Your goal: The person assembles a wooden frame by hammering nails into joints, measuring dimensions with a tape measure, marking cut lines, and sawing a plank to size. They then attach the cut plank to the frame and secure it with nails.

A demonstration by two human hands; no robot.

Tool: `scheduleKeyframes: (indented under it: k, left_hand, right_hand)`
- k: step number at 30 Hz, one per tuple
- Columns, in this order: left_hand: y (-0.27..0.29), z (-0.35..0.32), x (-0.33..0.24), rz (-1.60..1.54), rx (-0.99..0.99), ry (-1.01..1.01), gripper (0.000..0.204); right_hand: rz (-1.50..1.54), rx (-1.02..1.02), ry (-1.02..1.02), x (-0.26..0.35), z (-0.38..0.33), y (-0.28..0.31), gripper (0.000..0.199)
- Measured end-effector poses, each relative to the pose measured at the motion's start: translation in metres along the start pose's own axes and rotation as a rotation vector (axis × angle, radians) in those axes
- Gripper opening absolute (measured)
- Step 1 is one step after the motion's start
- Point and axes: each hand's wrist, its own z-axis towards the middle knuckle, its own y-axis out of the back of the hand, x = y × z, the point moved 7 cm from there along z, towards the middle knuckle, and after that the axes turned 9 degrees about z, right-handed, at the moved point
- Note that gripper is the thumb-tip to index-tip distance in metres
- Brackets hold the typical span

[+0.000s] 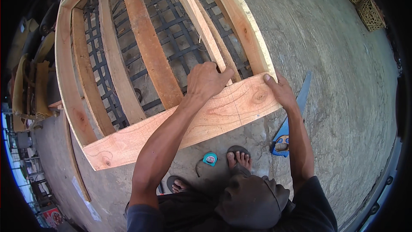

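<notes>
A wooden frame of pale planks stands in front of me, its near side a wide front board (193, 122) with knots and a thin pencil line across it. My left hand (207, 80) is closed round the near end of a narrow wooden slat (199, 28), right behind the board's upper edge; some of its fingers are hidden. At the frame's near right corner, my right hand (282, 91) grips the board's end, thumb on top and fingers round the outer side. Wider brown slats (150, 45) run lengthwise inside the frame, over woven dark straps (171, 25).
A handsaw (296, 111) with a blue handle lies on the concrete floor by my right forearm. Near my feet is a teal tape measure (210, 159). Woven baskets (370, 13) sit at the far right. Wooden pieces (40, 86) are stacked at the left.
</notes>
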Motion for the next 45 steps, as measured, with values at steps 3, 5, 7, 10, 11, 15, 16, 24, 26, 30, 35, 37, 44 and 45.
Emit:
scheduleKeyframes:
  k: [3, 5, 7, 10, 11, 15, 16, 24, 26, 30, 35, 37, 44, 45]
  left_hand:
    - [0.002, -0.002, -0.002, 0.018, -0.018, 0.008, 0.058]
    - [-0.002, -0.001, 0.001, 0.002, -0.029, 0.027, 0.058]
    - [-0.008, -0.001, 0.007, -0.028, -0.031, 0.03, 0.059]
    - [-0.008, -0.002, 0.004, -0.047, -0.02, 0.023, 0.06]
    - [-0.009, -0.003, 0.002, -0.016, -0.015, 0.032, 0.06]
    - [-0.006, -0.011, -0.002, 0.006, -0.089, 0.008, 0.062]
    - [0.0, -0.012, -0.003, 0.018, -0.109, -0.007, 0.061]
    - [0.057, -0.082, 0.016, -0.115, -0.432, -0.308, 0.043]
    - [0.066, -0.108, 0.027, -0.089, -0.425, -0.321, 0.041]
    - [0.07, -0.161, 0.078, -0.109, -0.472, -0.261, 0.036]
    - [0.044, -0.189, 0.116, -0.113, -0.319, -0.148, 0.037]
    - [0.04, -0.197, 0.108, -0.148, -0.271, -0.166, 0.039]
    - [0.005, -0.235, 0.108, -0.106, -0.003, -0.182, 0.035]
    - [-0.006, -0.242, 0.121, -0.099, 0.006, -0.152, 0.034]
  right_hand:
    - [0.009, 0.003, -0.018, -0.003, 0.001, 0.003, 0.065]
    - [0.008, 0.01, 0.0, -0.001, 0.001, 0.002, 0.065]
    - [-0.001, 0.013, 0.002, 0.0, 0.001, 0.0, 0.064]
    - [-0.012, -0.005, -0.012, 0.004, 0.003, 0.0, 0.063]
    - [0.0, -0.02, -0.014, 0.005, 0.001, 0.001, 0.062]
    - [0.032, -0.048, -0.015, 0.006, -0.002, 0.002, 0.061]
    - [0.005, -0.058, 0.016, 0.009, 0.0, 0.002, 0.061]
    - [-0.446, -0.46, 0.598, 0.085, -0.082, -0.006, 0.04]
    - [-0.3, -0.364, 0.548, 0.084, -0.122, -0.008, 0.033]
    - [-0.116, 0.26, 0.176, 0.034, -0.167, -0.086, 0.028]
    - [-0.628, 0.805, 0.224, -0.09, -0.209, -0.191, 0.059]
    - [-0.774, 0.951, 0.384, -0.114, -0.224, -0.204, 0.079]
    - [-0.855, 0.931, 0.456, -0.182, -0.222, -0.237, 0.063]
    - [-0.758, 0.932, 0.404, -0.161, -0.214, -0.243, 0.058]
